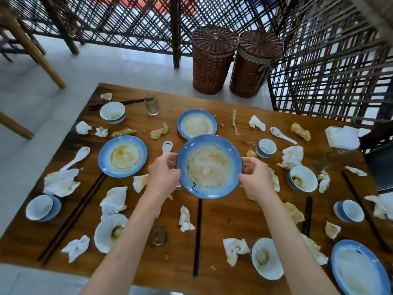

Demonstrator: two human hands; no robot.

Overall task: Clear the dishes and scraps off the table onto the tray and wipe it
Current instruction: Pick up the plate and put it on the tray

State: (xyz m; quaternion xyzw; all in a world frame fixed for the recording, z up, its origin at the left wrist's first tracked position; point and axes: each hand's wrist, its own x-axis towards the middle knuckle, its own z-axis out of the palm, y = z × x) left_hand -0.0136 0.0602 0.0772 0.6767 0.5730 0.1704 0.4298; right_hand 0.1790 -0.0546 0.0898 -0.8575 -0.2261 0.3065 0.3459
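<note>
Both hands on one dish. Left hand [163, 173] grips the left rim of a round blue-rimmed ceramic plate with brown sauce smears [209, 167], fingers curled over the edge; right hand [256, 177] grips the opposite rim the same way. Plate sits level between them, above the middle of the brown wooden table [229, 218]; can't tell if it touches the tabletop.

Relative to the held plate: just behind it, a second smeared blue-rimmed plate [197, 124]. To its left, a third blue-rimmed plate [122, 156], and between those two a white ceramic spoon [167, 146]. Just below its near edge, a single black chopstick [198, 237] running toward the table's near side. Right of it, a small blue-and-white cup [265, 147]. Crumpled white paper napkins [113, 201] and stained scraps lie all round it. Far behind it, off the table, two brown lidded wicker baskets [214, 60] stand side by side on the floor.
</note>
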